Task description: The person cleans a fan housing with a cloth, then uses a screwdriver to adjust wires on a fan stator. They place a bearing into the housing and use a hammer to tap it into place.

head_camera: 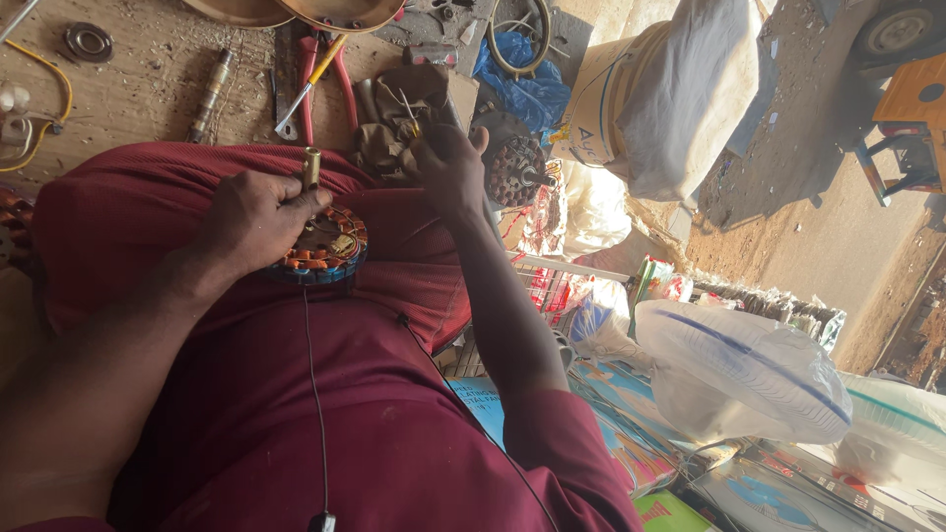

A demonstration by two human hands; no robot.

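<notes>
My left hand (pixel 258 221) rests on my lap in maroon cloth and grips a round motor stator (pixel 329 248) with copper windings. A short brass-coloured tube (pixel 311 166) stands up from between its fingers. My right hand (pixel 449 164) is further forward, beside a crumpled brown cloth (pixel 392 123). Its fingers are pinched on a thin metal pin or wire (pixel 406 104) that points away from me. Whether the pin touches the cloth cannot be told.
On the wooden floor ahead lie red-handled pliers (pixel 340 74), a yellow-handled screwdriver (pixel 311 83), a metal shaft (pixel 210 94) and a bearing (pixel 89 41). A dark motor part (pixel 512 167), a blue bag (pixel 527 87), a white sack (pixel 680 89) and plastic-wrapped fans (pixel 739 369) crowd the right.
</notes>
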